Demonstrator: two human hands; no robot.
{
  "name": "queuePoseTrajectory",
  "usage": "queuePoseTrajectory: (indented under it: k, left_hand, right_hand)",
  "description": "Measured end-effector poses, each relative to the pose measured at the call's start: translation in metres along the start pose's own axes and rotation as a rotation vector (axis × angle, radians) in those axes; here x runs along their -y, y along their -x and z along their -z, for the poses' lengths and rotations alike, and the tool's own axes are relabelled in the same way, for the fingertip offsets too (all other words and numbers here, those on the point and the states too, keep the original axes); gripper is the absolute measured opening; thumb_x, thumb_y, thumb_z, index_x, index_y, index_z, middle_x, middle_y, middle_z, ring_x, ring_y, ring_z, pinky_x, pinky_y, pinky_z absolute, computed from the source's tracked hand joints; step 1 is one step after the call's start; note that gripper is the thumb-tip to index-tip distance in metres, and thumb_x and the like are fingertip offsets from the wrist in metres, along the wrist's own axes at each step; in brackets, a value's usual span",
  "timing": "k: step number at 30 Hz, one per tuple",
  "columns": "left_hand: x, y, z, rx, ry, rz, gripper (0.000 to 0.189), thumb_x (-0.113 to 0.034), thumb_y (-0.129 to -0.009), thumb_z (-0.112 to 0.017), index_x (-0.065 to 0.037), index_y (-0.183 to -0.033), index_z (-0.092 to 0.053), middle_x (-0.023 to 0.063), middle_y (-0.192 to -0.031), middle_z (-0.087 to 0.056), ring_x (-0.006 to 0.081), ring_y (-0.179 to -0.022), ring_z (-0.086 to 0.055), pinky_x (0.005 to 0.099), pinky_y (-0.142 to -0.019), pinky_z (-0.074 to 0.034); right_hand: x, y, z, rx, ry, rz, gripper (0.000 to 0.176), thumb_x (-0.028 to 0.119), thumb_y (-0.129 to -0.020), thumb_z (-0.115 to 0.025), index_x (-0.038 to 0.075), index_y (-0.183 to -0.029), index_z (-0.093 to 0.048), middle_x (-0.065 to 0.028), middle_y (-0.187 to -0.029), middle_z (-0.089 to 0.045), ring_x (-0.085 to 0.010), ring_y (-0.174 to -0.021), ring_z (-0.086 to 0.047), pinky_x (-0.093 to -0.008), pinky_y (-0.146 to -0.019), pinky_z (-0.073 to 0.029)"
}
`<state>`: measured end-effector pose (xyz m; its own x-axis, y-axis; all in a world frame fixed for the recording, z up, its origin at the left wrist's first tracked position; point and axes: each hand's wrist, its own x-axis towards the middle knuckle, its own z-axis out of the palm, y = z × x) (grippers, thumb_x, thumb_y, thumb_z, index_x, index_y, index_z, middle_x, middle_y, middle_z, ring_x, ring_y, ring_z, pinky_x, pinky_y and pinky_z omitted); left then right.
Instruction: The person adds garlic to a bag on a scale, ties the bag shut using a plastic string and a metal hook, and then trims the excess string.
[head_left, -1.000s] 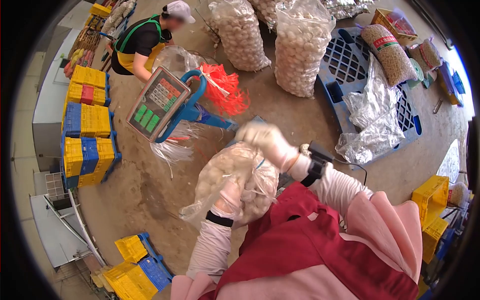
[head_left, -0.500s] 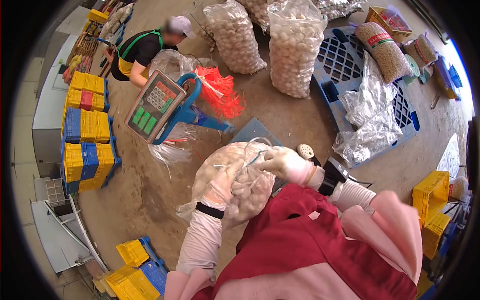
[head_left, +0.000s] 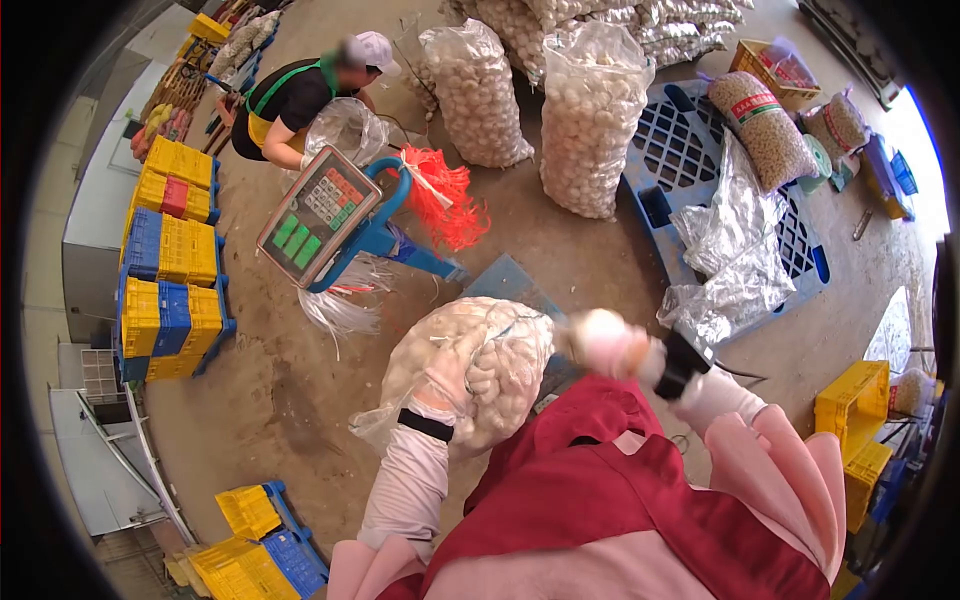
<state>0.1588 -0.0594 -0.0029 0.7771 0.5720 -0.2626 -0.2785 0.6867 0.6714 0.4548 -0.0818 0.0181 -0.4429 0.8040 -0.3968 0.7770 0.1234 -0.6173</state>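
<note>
A clear plastic bag of garlic [head_left: 500,385] sits in front of me, rounded and full, with a thin blue strand across its top right. My left hand [head_left: 440,388], in a pale glove, grips the plastic at the bag's left side. Just off the bag's right edge is my right hand [head_left: 610,345], also gloved and smeared by motion; its fingers cannot be made out. A black band-like device [head_left: 685,365] is on my right wrist. Behind the bag shows the blue platform [head_left: 515,283] of a scale, whose keypad display [head_left: 318,215] stands to the left.
Red plastic strips [head_left: 445,195] hang by the scale post; white strips [head_left: 345,310] lie below. Tall garlic bags [head_left: 595,125] stand behind. A blue pallet [head_left: 650,205] carries crumpled clear plastic [head_left: 735,245]. Yellow crates [head_left: 850,405] stand right, stacked crates [head_left: 185,250] left. A co-worker [head_left: 285,105] bends at upper left.
My right hand has left the bag's top and moved right. The gathered plastic there has dropped, exposing more garlic. My left hand stays on the bag, and the view has shifted slightly.
</note>
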Motion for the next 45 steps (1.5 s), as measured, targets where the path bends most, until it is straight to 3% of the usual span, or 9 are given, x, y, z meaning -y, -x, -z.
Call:
queuePoseTrajectory:
  k: [12,20,22,24,25,26,36,43,45]
  left_hand:
    - [-0.002,-0.011,-0.063,-0.405,-0.147,0.079,0.05,-0.045,-0.094,-0.052,-0.005,-0.125,-0.054,0.0034,-0.1,-0.054,0.0127,-0.074,-0.054,0.0281,-0.054,-0.04]
    - [-0.043,0.039,-0.134,-0.835,-2.2,-0.03,0.074,-0.061,-0.086,-0.054,-0.005,-0.132,-0.049,0.0086,-0.132,-0.051,0.0252,-0.102,-0.059,0.0438,-0.087,-0.043]
    - [-0.056,0.085,-0.113,-0.936,-2.283,0.017,0.079,-0.065,-0.083,-0.054,-0.004,-0.134,-0.048,0.0099,-0.139,-0.05,0.0283,-0.109,-0.06,0.0477,-0.095,-0.043]
    - [-0.038,0.149,-0.063,-0.962,-2.13,-0.055,0.086,-0.066,-0.068,-0.069,-0.005,-0.127,-0.054,0.0129,-0.105,-0.069,0.0357,-0.099,-0.064,0.0493,-0.102,-0.032]
    - [-0.045,0.168,-0.056,-0.781,-1.977,0.354,0.078,-0.061,-0.074,-0.067,-0.003,-0.125,-0.057,0.0108,-0.099,-0.069,0.0312,-0.095,-0.064,0.0455,-0.097,-0.038]
    - [-0.054,0.184,-0.051,-0.583,-1.778,0.722,0.07,-0.056,-0.079,-0.066,-0.001,-0.122,-0.059,0.0088,-0.093,-0.07,0.0267,-0.09,-0.065,0.0416,-0.092,-0.043]
    - [0.007,0.22,-0.048,-0.92,0.386,-0.462,0.027,-0.022,-0.099,-0.05,0.0,-0.099,-0.067,0.0057,-0.09,-0.066,0.0147,-0.081,-0.061,0.0305,-0.072,-0.05]
    - [-0.021,0.22,-0.089,-1.458,-1.801,-0.012,0.049,-0.032,-0.077,-0.072,-0.007,-0.117,-0.06,0.0118,-0.117,-0.061,0.0264,-0.107,-0.059,0.0433,-0.097,-0.041]
    - [-0.02,0.209,-0.095,-1.248,-2.153,0.19,0.054,-0.04,-0.077,-0.07,-0.01,-0.121,-0.059,0.0104,-0.118,-0.061,0.0249,-0.112,-0.057,0.0501,-0.104,-0.03]
  right_hand:
    - [0.174,0.057,0.121,-0.071,-1.864,0.451,0.041,0.017,-0.089,-0.052,0.014,-0.054,-0.032,0.0045,-0.05,-0.029,-0.0077,-0.044,-0.026,-0.0247,-0.041,-0.019]
    - [0.222,-0.014,0.151,0.391,-0.552,1.075,0.021,0.007,-0.082,-0.055,-0.003,-0.064,-0.049,-0.0081,-0.059,-0.049,-0.0216,-0.049,-0.043,-0.0361,-0.049,-0.036]
    - [0.217,-0.009,0.173,0.101,-0.103,0.721,0.016,0.015,-0.081,-0.065,-0.001,-0.077,-0.063,-0.0144,-0.066,-0.058,-0.0265,-0.059,-0.058,-0.0353,-0.057,-0.047]
    - [0.193,-0.028,0.17,-0.72,0.453,0.445,0.04,0.017,-0.077,-0.072,0.007,-0.114,-0.061,-0.0154,-0.1,-0.064,-0.0348,-0.084,-0.066,-0.0417,-0.07,-0.054]
    - [0.225,-0.022,0.174,-0.77,0.528,-0.074,0.05,0.017,-0.077,-0.071,0.009,-0.124,-0.056,-0.0159,-0.105,-0.063,-0.0367,-0.087,-0.065,-0.043,-0.072,-0.054]
    - [0.218,-0.018,0.167,-0.953,0.372,0.216,0.042,0.012,-0.079,-0.07,0.007,-0.119,-0.059,-0.0149,-0.101,-0.063,-0.0349,-0.087,-0.065,-0.0411,-0.072,-0.054]
    - [0.258,-0.067,-0.101,0.107,-0.272,0.597,0.044,0.012,-0.081,-0.066,0.006,-0.123,-0.061,-0.0164,-0.092,-0.068,-0.0332,-0.081,-0.067,-0.0385,-0.073,-0.053]
    - [0.25,-0.117,-0.116,0.365,-0.42,0.159,0.016,0.015,-0.079,-0.065,0.001,-0.085,-0.069,-0.0133,-0.078,-0.065,-0.0297,-0.074,-0.062,-0.0368,-0.068,-0.05]
    - [0.227,-0.142,-0.127,0.322,-0.086,0.636,0.014,0.014,-0.078,-0.066,0.001,-0.085,-0.068,-0.0129,-0.077,-0.064,-0.0297,-0.074,-0.062,-0.0367,-0.067,-0.05]
